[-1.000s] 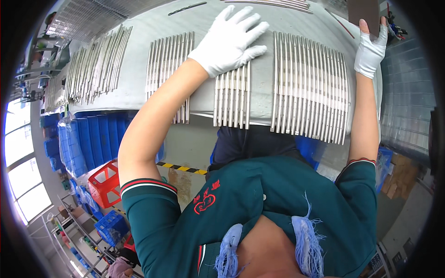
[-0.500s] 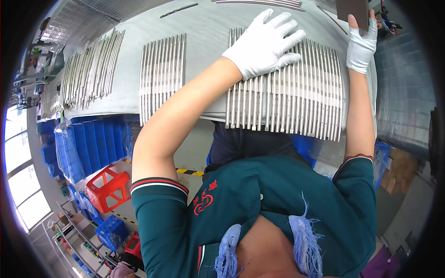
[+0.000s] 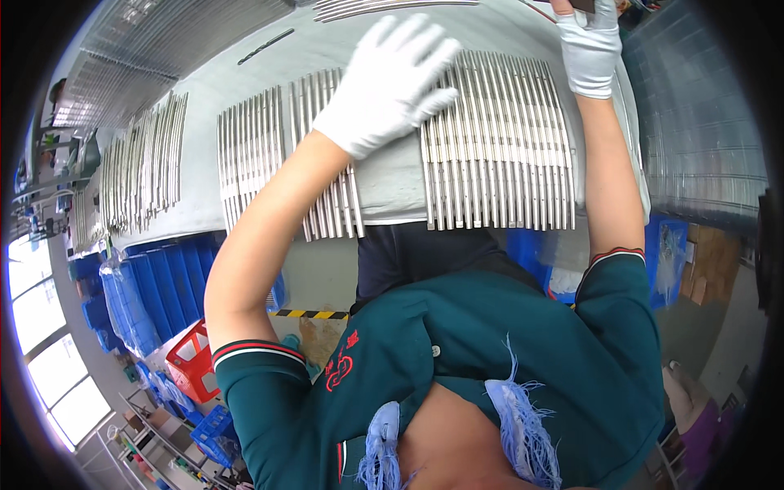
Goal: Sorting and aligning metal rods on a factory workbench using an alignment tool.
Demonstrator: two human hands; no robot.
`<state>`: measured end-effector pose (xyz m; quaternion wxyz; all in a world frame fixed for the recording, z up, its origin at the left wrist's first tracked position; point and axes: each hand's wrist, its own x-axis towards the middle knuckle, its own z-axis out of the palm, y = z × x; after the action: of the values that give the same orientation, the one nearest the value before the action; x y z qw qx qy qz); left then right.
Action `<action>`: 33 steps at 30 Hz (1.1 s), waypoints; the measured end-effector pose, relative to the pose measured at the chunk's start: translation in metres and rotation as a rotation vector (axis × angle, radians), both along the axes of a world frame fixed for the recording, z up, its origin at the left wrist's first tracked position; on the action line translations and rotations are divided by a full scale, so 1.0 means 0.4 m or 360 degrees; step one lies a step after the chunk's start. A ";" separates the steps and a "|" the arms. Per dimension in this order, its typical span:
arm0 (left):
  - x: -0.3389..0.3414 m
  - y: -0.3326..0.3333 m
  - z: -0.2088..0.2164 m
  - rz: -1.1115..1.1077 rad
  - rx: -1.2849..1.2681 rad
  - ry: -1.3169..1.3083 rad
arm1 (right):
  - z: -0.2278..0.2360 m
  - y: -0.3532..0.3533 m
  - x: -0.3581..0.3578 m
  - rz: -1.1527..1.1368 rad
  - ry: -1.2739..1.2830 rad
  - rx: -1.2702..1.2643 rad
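Observation:
Metal rods with pale mid-sections lie side by side on a grey-covered table in separate batches. My left hand, in a white glove, is stretched flat with its fingers apart. It reaches across the upper ends of a narrow batch of rods and the gap beside it, its fingertips near a wider batch on the right. Another batch lies just left of the narrow one. At the top right edge my right hand, its glove leaving some fingertips bare, grips a dark brown flat piece, mostly cut off by the frame.
More rods lie at the table's far left, and others along the back. A drill bit rests behind the batches. Clear plastic trays stand on the right. Blue crates and a red stool are below left.
My left hand has moved left, and the narrow batch now lies close to the left batch, with a wide gap to the right one. The whole view has shifted; the brown piece is mostly out of frame.

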<state>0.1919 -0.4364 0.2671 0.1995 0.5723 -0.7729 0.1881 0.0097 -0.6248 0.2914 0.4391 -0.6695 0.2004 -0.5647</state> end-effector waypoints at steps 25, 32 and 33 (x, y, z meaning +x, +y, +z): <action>-0.008 -0.011 -0.035 0.0076 0.0196 -0.0054 | -0.042 -0.064 -0.023 -0.0259 0.0155 -0.0486; -0.113 -0.114 -0.073 -0.0086 0.0013 0.0188 | -0.005 -0.014 -0.008 -0.0021 0.0054 0.0144; -0.125 -0.126 -0.074 -0.0110 0.0032 0.0221 | -0.005 -0.014 -0.006 -0.0009 0.0008 0.0169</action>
<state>0.1418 -0.4868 0.2375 0.2533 0.5589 -0.7783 0.1331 0.0072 -0.6304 0.2892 0.4720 -0.6461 0.2331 -0.5527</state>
